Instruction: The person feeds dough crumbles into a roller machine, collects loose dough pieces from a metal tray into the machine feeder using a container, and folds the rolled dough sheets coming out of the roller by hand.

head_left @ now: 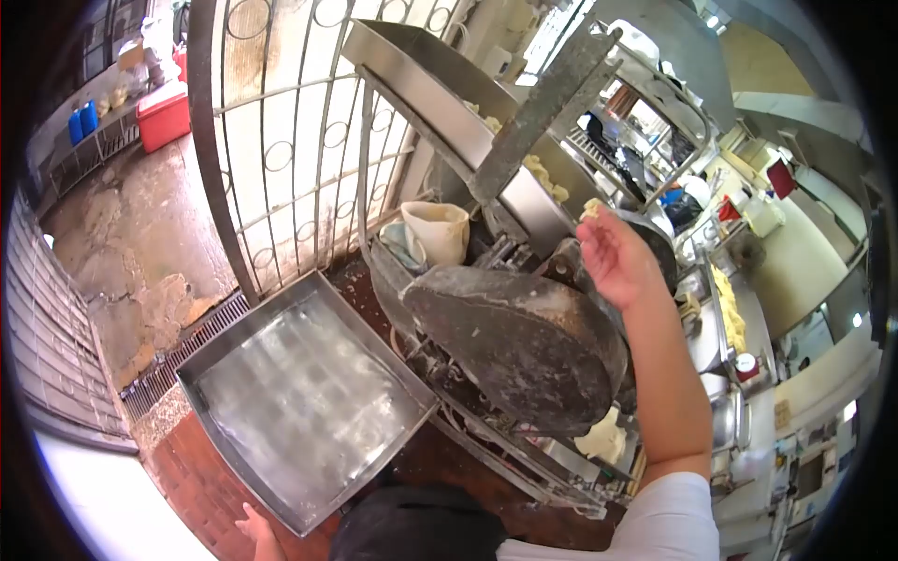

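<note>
My right hand (613, 254) is raised beside the metal chute of a machine, its fingers curled around a small piece of pale dough (591, 208). More dough (545, 179) lies inside the steel chute (533, 213). Below my right forearm is the machine's large dark cover (514, 346), dusted and scuffed. At the bottom left, my left hand (251, 525) shows only in part, fingers apart and holding nothing, near the lower edge of a large square metal tray (304, 402). The tray's inside looks shiny and smeared.
A cream bag (436, 232) sits behind the machine cover. A white barred gate (290, 140) stands at the back left, with a red cooler (164, 117) beyond. To the right, a long tray holds yellow dough (728, 309). Pale dough (601, 439) also lies under the machine.
</note>
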Demonstrator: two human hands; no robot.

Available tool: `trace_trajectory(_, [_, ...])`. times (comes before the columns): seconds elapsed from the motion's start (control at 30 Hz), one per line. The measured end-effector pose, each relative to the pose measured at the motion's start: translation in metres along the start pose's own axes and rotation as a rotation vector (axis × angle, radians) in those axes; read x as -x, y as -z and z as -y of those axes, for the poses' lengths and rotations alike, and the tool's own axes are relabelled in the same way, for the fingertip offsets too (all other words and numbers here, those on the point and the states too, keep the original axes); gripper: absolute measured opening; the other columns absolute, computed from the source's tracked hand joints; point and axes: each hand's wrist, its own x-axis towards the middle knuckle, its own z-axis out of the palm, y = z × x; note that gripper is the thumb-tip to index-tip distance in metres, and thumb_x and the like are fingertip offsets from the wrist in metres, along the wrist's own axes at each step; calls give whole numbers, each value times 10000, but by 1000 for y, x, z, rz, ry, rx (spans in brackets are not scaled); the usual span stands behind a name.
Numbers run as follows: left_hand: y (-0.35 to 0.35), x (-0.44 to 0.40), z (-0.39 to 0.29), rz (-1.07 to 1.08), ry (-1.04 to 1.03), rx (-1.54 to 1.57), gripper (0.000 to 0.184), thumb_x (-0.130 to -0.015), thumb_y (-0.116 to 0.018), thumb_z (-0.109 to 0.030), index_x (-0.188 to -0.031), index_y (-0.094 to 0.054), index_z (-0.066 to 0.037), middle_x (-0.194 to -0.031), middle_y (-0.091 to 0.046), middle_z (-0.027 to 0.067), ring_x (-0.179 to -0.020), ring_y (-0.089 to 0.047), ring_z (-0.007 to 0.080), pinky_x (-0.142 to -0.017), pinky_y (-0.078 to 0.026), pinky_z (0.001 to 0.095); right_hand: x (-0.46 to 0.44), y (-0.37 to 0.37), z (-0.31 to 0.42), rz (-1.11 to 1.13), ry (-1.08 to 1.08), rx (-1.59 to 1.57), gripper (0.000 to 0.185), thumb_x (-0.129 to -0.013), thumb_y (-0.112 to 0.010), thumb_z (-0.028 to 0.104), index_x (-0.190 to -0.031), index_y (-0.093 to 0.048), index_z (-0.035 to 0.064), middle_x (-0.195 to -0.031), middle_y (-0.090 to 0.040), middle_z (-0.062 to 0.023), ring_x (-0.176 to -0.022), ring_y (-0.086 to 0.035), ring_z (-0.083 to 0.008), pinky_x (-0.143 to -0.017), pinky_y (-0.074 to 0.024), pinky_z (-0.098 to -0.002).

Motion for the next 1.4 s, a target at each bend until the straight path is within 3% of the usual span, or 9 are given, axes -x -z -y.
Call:
trace_trajectory(0.3, [18, 31, -19, -36, 9, -73, 895, -886, -461, -568, -1415, -173, 94, -1470, -206, 284, -1375, -221, 368, -1124, -217, 429, -174, 22, 52, -183, 64, 524, 422, -855, -624, 256, -1196, -519, 31, -1178, -552, -165, -1034, -584, -261, -808, -523, -388])
trace_trajectory(0.63, [37, 40, -26, 206, 22, 14, 753, -848, -439, -588, -1237, -510, 53, -1332, -455, 259, -1241, -427, 401, -1041, -333, 465, 40, -4, 42, 54, 607, 529, 424, -916, -546, 319, -1249, -503, 60, -1021, -562, -36, -930, -562, -182, -820, -441, -342])
trace_trajectory(0.67, [31, 36, -27, 167, 85, 25, 737, -853, -429, -568, -1249, -502, 49, -1315, -469, 267, -1237, -436, 396, -1039, -331, 465, 57, 7, 34, 409, 503, 332, 341, -906, -548, 264, -1172, -511, 55, -1000, -533, -35, -884, -516, -178, -793, -436, -361])
trace_trajectory(0.8, [13, 32, -33, 65, 77, 140, 797, -858, -452, -599, -1290, -431, 71, -1323, -435, 308, -1261, -413, 400, -1039, -325, 460, 98, -58, -136, 663, 126, 382, 138, -879, -553, 143, -823, -514, 24, -749, -520, -115, -583, -506, -215, -560, -481, -352])
trace_trajectory(0.83, [4, 19, -29, 89, 84, 111, 834, -861, -440, -619, -1331, -373, 67, -1337, -422, 304, -1265, -408, 402, -1041, -324, 457, 112, -88, -205, 448, -23, 264, 130, -884, -545, 105, -811, -541, -2, -682, -538, -121, -520, -529, -226, -491, -489, -339])
trace_trajectory(0.93, [-17, -5, -20, 18, 26, 106, 834, -865, -436, -616, -1354, -350, 55, -1358, -405, 295, -1276, -394, 400, -1048, -314, 459, 110, -104, -385, 648, -672, 631, 185, -909, -578, 148, -999, -622, -8, -852, -653, -76, -762, -625, -136, -701, -499, -260])
trace_trajectory(1.13, [-55, -7, -23, 28, 1, 308, 736, -920, -409, -546, -1378, -337, 26, -1375, -406, 257, -1275, -405, 368, -1060, -307, 400, 113, -50, -661, 1241, -623, 1161, 172, -853, -612, 183, -927, -656, 34, -807, -653, -21, -726, -567, -79, -658, -460, -247])
trace_trajectory(1.27, [-59, 6, -41, -2, -308, 412, 680, -924, -444, -504, -1356, -376, 18, -1306, -485, 239, -1216, -472, 355, -1027, -347, 382, 109, -51, -738, 873, -996, 918, 201, -860, -605, 203, -997, -647, 61, -850, -661, -23, -735, -579, -85, -662, -468, -253])
trace_trajectory(1.4, [-61, -7, -50, 4, -82, 278, 608, -897, -511, -486, -1255, -488, 5, -1145, -602, 211, -1085, -572, 343, -917, -428, 393, 151, -70, -789, 704, -1112, 747, 284, -868, -600, 219, -1112, -611, 73, -923, -670, -39, -770, -609, -101, -678, -481, -249])
